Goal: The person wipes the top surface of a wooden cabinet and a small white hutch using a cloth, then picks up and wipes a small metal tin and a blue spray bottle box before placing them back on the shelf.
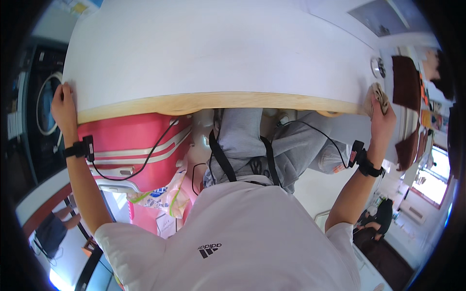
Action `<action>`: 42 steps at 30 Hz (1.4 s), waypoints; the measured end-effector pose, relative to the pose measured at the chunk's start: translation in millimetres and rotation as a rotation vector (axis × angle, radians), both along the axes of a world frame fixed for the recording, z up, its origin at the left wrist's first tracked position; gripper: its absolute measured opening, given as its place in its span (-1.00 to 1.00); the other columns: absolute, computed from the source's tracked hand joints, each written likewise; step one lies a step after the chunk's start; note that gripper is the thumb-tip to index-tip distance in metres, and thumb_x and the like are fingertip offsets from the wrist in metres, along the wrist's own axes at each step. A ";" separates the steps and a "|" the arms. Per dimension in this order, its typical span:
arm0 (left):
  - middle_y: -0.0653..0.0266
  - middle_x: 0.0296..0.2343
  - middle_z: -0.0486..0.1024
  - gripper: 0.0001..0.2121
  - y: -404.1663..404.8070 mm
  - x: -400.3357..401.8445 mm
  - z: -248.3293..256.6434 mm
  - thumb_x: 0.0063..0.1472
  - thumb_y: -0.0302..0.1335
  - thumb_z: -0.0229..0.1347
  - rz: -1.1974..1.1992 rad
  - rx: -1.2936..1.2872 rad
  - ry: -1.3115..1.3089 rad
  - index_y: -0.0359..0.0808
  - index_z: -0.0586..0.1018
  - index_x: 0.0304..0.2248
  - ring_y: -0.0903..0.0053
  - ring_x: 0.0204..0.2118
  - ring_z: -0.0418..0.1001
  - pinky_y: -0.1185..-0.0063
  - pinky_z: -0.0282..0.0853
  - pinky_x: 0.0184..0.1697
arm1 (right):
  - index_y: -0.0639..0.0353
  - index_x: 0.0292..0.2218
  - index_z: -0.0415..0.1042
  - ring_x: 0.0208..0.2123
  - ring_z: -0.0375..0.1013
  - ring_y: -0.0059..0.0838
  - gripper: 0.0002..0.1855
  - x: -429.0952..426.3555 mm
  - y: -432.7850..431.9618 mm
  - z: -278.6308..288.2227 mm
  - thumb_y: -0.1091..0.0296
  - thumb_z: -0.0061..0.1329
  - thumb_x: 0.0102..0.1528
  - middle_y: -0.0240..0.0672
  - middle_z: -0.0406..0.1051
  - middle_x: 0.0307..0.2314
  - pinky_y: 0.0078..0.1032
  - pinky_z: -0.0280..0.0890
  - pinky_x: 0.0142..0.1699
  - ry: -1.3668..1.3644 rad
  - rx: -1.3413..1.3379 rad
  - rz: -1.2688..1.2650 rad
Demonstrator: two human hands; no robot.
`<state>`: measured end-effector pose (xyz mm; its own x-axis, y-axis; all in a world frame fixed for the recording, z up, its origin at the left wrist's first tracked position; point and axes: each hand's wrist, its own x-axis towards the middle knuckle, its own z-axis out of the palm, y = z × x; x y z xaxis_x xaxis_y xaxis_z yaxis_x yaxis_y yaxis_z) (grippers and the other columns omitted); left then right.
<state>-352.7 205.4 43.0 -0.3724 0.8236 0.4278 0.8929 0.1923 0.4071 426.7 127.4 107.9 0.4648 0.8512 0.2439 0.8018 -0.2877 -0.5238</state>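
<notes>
A white tabletop (225, 51) with a pale wooden front edge spans the view before me. At its left side my left hand (64, 105) rests with curled fingers against the edge; whether they pinch anything is unclear. My right hand (382, 112) is closed on a crumpled beige cloth (378, 96) at the right end of the front edge. A small round metal and black object (378, 67) lies just beyond that cloth. Both wrists bear black straps with small boxes and cables.
A pink suitcase (134, 145) stands under the table's left part, near plastic bags (164, 198). My legs in grey trousers (240, 138) are below the table. Brown cloths (406, 83) hang at right. Other people are at the lower left (54, 232), lower right (382, 218) and upper right.
</notes>
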 end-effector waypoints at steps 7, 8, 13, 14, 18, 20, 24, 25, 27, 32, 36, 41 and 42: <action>0.22 -0.42 0.58 -0.62 -2.3 -5.6 1.3 0.40 -0.13 0.00 0.039 -0.056 -0.054 -0.32 0.63 -0.25 0.48 -0.38 0.45 0.54 0.34 -0.23 | 0.30 -0.03 0.50 -0.39 0.57 -0.32 -0.61 -223.0 15.6 -7.1 0.29 0.08 0.16 -0.08 0.57 -0.35 -0.34 0.40 -0.28 0.107 -0.060 0.471; 0.22 -0.41 0.58 -0.62 -3.4 -10.0 6.1 0.40 -0.14 0.00 0.043 -0.045 -0.064 -0.32 0.63 -0.24 0.48 -0.38 0.46 0.54 0.34 -0.22 | 0.31 -0.07 0.49 -0.41 0.55 -0.22 -0.63 -256.5 16.5 -9.8 0.29 0.10 0.14 -0.07 0.55 -0.36 -0.33 0.40 -0.29 0.021 -0.036 0.578; 0.19 -0.40 0.59 -0.62 2.5 -16.8 3.1 0.38 -0.12 0.00 0.004 -0.044 -0.074 -0.30 0.64 -0.23 0.47 -0.36 0.49 0.53 0.36 -0.19 | 0.32 -0.30 0.44 -0.36 0.47 0.16 -0.71 -334.2 27.1 -7.2 0.29 0.17 0.06 0.01 0.45 -0.44 -0.13 0.40 -0.24 0.139 -0.027 0.763; 0.21 -0.44 0.56 -0.63 2.9 -22.9 1.5 0.37 -0.11 0.01 -0.018 -0.053 -0.078 -0.28 0.63 -0.25 0.48 -0.41 0.45 0.53 0.34 -0.24 | 0.33 -0.28 0.45 -0.36 0.47 0.15 -0.71 -331.3 30.4 -5.3 0.28 0.16 0.06 0.01 0.47 -0.43 -0.14 0.41 -0.23 0.160 -0.042 0.758; 0.26 -0.50 0.53 -0.64 0.6 -7.4 2.4 0.37 -0.10 0.01 -0.005 -0.043 -0.059 -0.25 0.61 -0.30 0.51 -0.49 0.34 0.55 0.27 -0.32 | 0.36 -0.10 0.52 -0.37 0.54 -0.47 -0.65 -273.1 45.2 25.5 0.29 0.08 0.17 -0.23 0.60 -0.34 -0.43 0.43 -0.19 0.377 -0.115 0.555; 0.27 -0.51 0.52 -0.64 -7.7 -8.0 8.5 0.37 -0.10 0.01 0.009 -0.051 -0.071 -0.24 0.61 -0.31 0.52 -0.49 0.34 0.55 0.27 -0.32 | 0.36 -0.05 0.52 -0.34 0.51 -0.56 -0.61 -239.7 52.7 39.6 0.25 0.09 0.20 -0.24 0.60 -0.33 -0.51 0.42 -0.19 0.259 -0.098 0.437; 0.30 -0.55 0.48 -0.65 -4.8 -2.1 0.1 0.37 -0.11 0.02 0.028 0.018 -0.080 -0.24 0.60 -0.33 0.56 -0.53 0.28 0.55 0.22 -0.37 | 0.35 -0.05 0.51 -0.31 0.56 -0.51 -0.63 -198.7 42.2 17.4 0.28 0.05 0.19 -0.16 0.60 -0.33 -0.52 0.43 -0.18 0.054 -0.153 0.359; 0.30 -0.56 0.46 -0.65 -4.0 -1.5 0.8 0.37 -0.11 0.02 0.038 0.031 -0.081 -0.24 0.60 -0.33 0.57 -0.53 0.27 0.55 0.21 -0.38 | 0.34 -0.05 0.51 -0.31 0.57 -0.50 -0.63 -202.2 37.7 5.6 0.30 0.04 0.19 -0.14 0.60 -0.34 -0.51 0.43 -0.18 0.031 -0.146 0.357; 0.31 -0.57 0.43 -0.65 -2.1 0.6 3.7 0.37 -0.11 0.03 0.042 0.030 -0.112 -0.25 0.59 -0.34 0.59 -0.54 0.26 0.56 0.19 -0.39 | 0.31 -0.05 0.50 -0.31 0.59 -0.41 -0.65 -243.6 31.9 1.0 0.33 -0.01 0.18 -0.10 0.59 -0.37 -0.42 0.44 -0.17 0.094 -0.160 0.364; 0.30 -0.59 0.39 -0.65 -4.3 -9.0 2.1 0.39 -0.15 0.02 -0.050 0.069 -0.125 -0.29 0.56 -0.38 0.61 -0.54 0.24 0.56 0.15 -0.42 | 0.33 -0.29 0.40 -0.32 0.46 0.18 -0.72 -400.9 40.3 -8.1 0.32 0.12 0.05 0.06 0.46 -0.42 -0.10 0.38 -0.22 0.044 0.023 0.877; 0.29 -0.52 0.44 -0.68 -2.0 1.1 14.7 0.41 -0.22 0.01 0.003 0.005 -0.207 -0.33 0.56 -0.36 0.62 -0.48 0.29 0.61 0.22 -0.32 | 0.38 -0.27 0.44 -0.35 0.52 0.07 -0.75 -419.1 51.8 0.0 0.36 0.09 0.09 0.03 0.50 -0.41 -0.15 0.42 -0.21 0.291 -0.150 0.947; 0.28 -0.62 0.29 -0.65 -8.9 11.2 16.2 0.38 -0.23 0.02 0.016 0.150 -0.284 -0.34 0.47 -0.45 0.62 -0.54 0.15 0.56 0.11 -0.43 | 0.24 -0.13 0.56 -0.40 0.53 -0.53 -0.67 -311.1 87.8 21.6 0.18 0.12 0.20 -0.31 0.58 -0.38 -0.50 0.40 -0.34 0.679 -0.323 0.612; 0.28 -0.62 0.29 -0.65 -11.3 12.4 18.4 0.38 -0.23 0.02 0.018 0.134 -0.275 -0.35 0.48 -0.45 0.62 -0.54 0.15 0.56 0.11 -0.44 | 0.21 -0.12 0.56 -0.40 0.52 -0.59 -0.67 -279.8 102.2 24.9 0.16 0.13 0.20 -0.37 0.58 -0.38 -0.55 0.38 -0.36 0.625 -0.301 0.553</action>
<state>-340.2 194.1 61.3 -0.5035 0.7587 0.4133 0.7426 0.1355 0.6559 146.9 229.6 132.8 -0.0592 0.9804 -0.1877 0.4592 -0.1402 -0.8772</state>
